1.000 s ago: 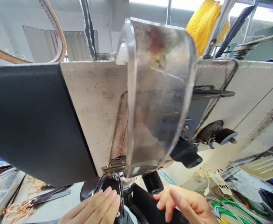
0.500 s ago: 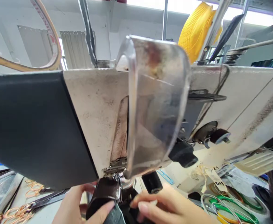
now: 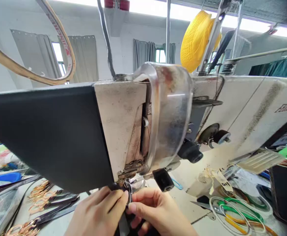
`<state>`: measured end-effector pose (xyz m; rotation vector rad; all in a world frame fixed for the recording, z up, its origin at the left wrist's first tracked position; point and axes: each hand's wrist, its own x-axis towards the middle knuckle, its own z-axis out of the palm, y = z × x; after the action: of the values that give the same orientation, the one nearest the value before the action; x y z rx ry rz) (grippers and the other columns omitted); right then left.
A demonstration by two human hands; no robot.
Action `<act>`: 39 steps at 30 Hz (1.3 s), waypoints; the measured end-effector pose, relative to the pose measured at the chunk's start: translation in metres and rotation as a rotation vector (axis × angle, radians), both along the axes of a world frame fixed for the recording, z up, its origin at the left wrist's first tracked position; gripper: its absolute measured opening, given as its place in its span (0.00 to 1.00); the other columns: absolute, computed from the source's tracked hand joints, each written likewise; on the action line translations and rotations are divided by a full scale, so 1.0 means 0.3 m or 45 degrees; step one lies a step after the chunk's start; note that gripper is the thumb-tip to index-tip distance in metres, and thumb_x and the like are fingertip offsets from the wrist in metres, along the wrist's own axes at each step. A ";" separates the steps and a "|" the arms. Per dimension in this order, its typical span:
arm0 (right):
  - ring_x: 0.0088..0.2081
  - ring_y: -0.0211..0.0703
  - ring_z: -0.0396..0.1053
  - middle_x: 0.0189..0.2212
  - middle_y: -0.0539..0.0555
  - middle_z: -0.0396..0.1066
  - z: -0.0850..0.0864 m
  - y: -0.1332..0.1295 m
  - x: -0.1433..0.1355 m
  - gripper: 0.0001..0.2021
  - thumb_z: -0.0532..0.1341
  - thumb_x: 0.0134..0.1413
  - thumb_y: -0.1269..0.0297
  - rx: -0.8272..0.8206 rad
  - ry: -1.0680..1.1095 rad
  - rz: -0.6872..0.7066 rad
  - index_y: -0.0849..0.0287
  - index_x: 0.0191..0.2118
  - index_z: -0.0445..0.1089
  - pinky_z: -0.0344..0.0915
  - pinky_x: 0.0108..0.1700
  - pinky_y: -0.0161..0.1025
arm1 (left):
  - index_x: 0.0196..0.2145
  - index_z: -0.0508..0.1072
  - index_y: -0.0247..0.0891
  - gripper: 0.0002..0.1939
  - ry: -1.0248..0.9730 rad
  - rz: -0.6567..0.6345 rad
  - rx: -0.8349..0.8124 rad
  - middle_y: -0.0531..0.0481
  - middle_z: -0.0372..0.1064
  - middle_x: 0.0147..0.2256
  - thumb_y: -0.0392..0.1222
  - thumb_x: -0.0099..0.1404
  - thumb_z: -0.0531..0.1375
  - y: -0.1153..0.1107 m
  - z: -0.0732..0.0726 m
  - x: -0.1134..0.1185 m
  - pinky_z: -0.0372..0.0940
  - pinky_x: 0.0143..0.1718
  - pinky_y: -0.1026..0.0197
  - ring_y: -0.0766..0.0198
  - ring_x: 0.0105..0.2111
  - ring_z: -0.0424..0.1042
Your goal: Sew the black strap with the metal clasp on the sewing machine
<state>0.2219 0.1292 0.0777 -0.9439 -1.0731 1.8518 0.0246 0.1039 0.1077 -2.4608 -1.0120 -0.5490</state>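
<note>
A worn cream sewing machine head with a clear plastic guard fills the middle of the view. Under its needle and presser foot, my left hand and my right hand meet, fingertips pinched together on a dark workpiece, which is mostly hidden beneath them. A black panel covers the machine's left side.
A yellow thread cone stands above the machine. Black straps with gold rings lie at the left. Green, white and orange cords and a paper tag lie at the right. A black knob juts out.
The view has tilted up and shifted, showing more of the room. Both hands have moved in under the needle and closed together on the dark piece; earlier they lay apart and flatter.
</note>
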 end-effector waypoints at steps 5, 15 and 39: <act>0.30 0.38 0.78 0.28 0.52 0.80 -0.005 -0.008 -0.003 0.19 0.78 0.39 0.52 0.078 0.111 -0.089 0.60 0.33 0.81 0.72 0.27 0.28 | 0.51 0.71 0.45 0.14 -0.268 -0.028 0.044 0.58 0.79 0.42 0.35 0.73 0.52 0.025 -0.033 -0.018 0.73 0.42 0.70 0.69 0.40 0.78; 0.26 0.35 0.75 0.26 0.50 0.79 -0.025 -0.004 -0.005 0.16 0.80 0.37 0.55 0.156 0.110 -0.136 0.58 0.31 0.81 0.70 0.30 0.28 | 0.53 0.74 0.44 0.16 -0.344 -0.047 0.013 0.55 0.78 0.43 0.34 0.72 0.54 0.019 -0.055 -0.016 0.72 0.45 0.70 0.68 0.41 0.78; 0.21 0.32 0.66 0.22 0.49 0.71 0.000 -0.014 0.007 0.22 0.74 0.41 0.42 0.354 -0.173 -0.236 0.57 0.32 0.82 0.66 0.25 0.29 | 0.41 0.77 0.56 0.11 -0.829 0.139 -0.246 0.70 0.80 0.38 0.39 0.63 0.67 0.028 -0.096 0.026 0.70 0.41 0.79 0.74 0.35 0.81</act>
<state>0.2242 0.1251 0.0778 -0.9773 -1.2440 1.4613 0.0323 0.1122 0.0788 -2.4082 -1.4879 -1.3207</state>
